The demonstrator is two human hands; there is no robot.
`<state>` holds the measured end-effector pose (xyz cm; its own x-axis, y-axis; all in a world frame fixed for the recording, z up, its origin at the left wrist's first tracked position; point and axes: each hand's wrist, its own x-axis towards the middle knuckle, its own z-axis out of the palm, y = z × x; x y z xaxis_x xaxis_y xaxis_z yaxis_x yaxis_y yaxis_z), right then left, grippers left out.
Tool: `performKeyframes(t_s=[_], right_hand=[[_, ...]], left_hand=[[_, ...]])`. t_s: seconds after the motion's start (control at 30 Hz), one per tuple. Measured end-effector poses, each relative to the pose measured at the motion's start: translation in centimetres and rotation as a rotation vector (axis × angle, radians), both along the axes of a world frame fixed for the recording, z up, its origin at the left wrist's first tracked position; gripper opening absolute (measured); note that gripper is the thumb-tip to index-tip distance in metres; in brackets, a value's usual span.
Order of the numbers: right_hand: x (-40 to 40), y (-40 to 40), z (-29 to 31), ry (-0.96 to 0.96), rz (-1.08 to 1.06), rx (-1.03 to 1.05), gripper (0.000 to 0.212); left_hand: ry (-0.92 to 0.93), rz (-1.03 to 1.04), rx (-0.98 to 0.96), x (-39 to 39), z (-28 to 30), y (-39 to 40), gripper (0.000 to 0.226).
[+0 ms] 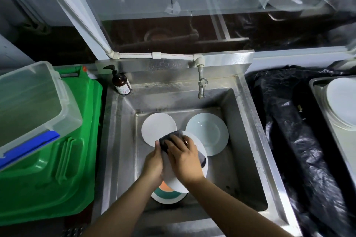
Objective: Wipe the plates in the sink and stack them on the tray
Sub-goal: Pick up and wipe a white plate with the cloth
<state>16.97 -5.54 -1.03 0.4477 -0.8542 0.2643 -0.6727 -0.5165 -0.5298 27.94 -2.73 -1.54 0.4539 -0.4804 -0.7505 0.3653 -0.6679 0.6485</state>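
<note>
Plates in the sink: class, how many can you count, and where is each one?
4. A white plate back left, a pale blue plate back right, the held plate under the cloth, and a coloured plate beneath it; more may be hidden.

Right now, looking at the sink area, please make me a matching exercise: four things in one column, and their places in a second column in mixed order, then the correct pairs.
Things:
1. cloth
2. bottle
3. box
4. striped plate

Places:
A. on the green bin
B. on the sink rim, back left corner
C. under the right hand, on the held plate
D. in the basin, nearest the person, partly under the held plate

Pairs: 1-C, 2-B, 3-A, 4-D
</note>
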Motion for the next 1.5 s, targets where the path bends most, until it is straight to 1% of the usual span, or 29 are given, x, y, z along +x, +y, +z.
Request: performKeyframes(t_s=[0.07, 0.13, 0.2, 0.27, 0.33, 0.37, 0.4, 0.47, 0.53, 0.63, 0.67, 0.7, 0.8, 0.87, 0.93, 1.0, 1.07, 1.17, 1.2, 1.23, 1.3, 1.37, 1.43, 1.5], right_hand=[[-0.4, 0.0, 0.0, 0.012, 0.075, -0.004, 0.027], [-1.6, -1.6, -0.9, 0.047, 0.050, 0.000, 0.026], [-3.0, -3.6, -2.1, 0.068, -0.087, 0.087, 0.027], [-4.2, -4.9, -3.3, 0.046, -0.249, 0.248, 0.031], [-4.8, -5.2, -3.6, 0.031, -0.316, 0.340, 0.035], [-4.7, -4.9, -3.4, 0.024, -0.328, 0.345, 0.035], [-4.3, -4.4, -2.7, 0.016, -0.326, 0.310, 0.034], [-2.9, -2.4, -1.1, -0.015, -0.250, 0.158, 0.029], [-1.8, -0.2, 0.2, -0.046, -0.089, 0.016, 0.028], [-2.7, 0.2, -0.5, -0.031, 0.086, -0.083, 0.027], [-3.4, -0.5, -1.2, -0.009, 0.092, -0.076, 0.027], [-4.1, -1.3, -1.8, 0.013, 0.051, -0.041, 0.027], [-5.9, -2.8, -2.4, 0.015, -0.228, 0.173, 0.031], [-6.1, -2.7, -2.3, 0.015, -0.292, 0.220, 0.034], [-5.1, -1.5, -1.2, 0.007, -0.255, 0.161, 0.035], [-3.5, 0.4, 0.0, -0.020, -0.129, 0.059, 0.032], [-2.7, 2.0, 0.4, -0.036, -0.003, -0.034, 0.030], [-4.4, 0.8, 0.8, -0.018, 0.129, -0.168, 0.025], [-5.3, -0.1, 0.5, 0.001, 0.117, -0.200, 0.022], [-6.3, -0.9, 0.4, 0.018, 0.055, -0.169, 0.022], [-7.7, -1.8, -0.3, 0.026, -0.128, 0.044, 0.029], [-7.8, -1.9, -0.6, 0.042, -0.211, 0.101, 0.030], [-6.4, -0.7, 0.3, 0.007, -0.183, 0.058, 0.029], [-4.3, 1.3, 2.4, -0.044, -0.033, -0.051, 0.028]], left_hand=[[0.027, 0.022, -0.013, 0.0, 0.0, -0.1, 0.055], [0.030, 0.007, 0.024, 0.1, 0.3, 0.0, 0.057], [0.007, -0.015, 0.048, 0.2, 0.1, 0.3, 0.057], [0.007, -0.031, 0.061, 0.4, 0.5, 0.7, 0.055], [0.017, -0.034, 0.063, 0.4, 0.6, 0.8, 0.055], [0.019, -0.027, 0.067, 0.3, 0.8, 0.7, 0.054], [0.006, -0.023, 0.075, 0.2, 0.9, 0.6, 0.054], [-0.023, -0.007, 0.074, -0.3, 1.1, -0.1, 0.058], [-0.010, -0.005, 0.073, -0.5, 1.0, -0.6, 0.064], [0.061, 0.029, 0.051, -0.6, 1.0, -0.5, 0.061], [0.058, 0.030, 0.065, -0.6, 1.1, -0.4, 0.059], [0.043, 0.034, 0.074, -0.5, 0.9, -0.2, 0.058], [0.001, 0.035, 0.105, -0.1, 0.9, 0.5, 0.056], [0.008, 0.028, 0.107, 0.1, 0.7, 0.6, 0.059], [-0.007, 0.034, 0.093, -0.2, 0.8, 0.4, 0.059], [-0.020, 0.047, 0.075, -0.7, 1.2, -0.1, 0.059], [0.034, 0.088, 0.051, -1.1, 1.5, -0.6, 0.061], [0.067, 0.088, 0.044, -0.8, 1.7, -0.2, 0.056], [0.055, 0.080, 0.056, -0.5, 1.7, 0.0, 0.055], [0.044, 0.078, 0.063, -0.1, 1.5, 0.5, 0.054], [0.058, 0.084, 0.063, 0.5, 1.6, 0.9, 0.056], [0.086, 0.107, 0.054, 0.6, 1.8, 1.1, 0.058], [0.094, 0.128, 0.044, 0.1, 2.5, 0.6, 0.054], [0.120, 0.167, 0.012, -0.7, 3.0, 0.0, 0.056]])
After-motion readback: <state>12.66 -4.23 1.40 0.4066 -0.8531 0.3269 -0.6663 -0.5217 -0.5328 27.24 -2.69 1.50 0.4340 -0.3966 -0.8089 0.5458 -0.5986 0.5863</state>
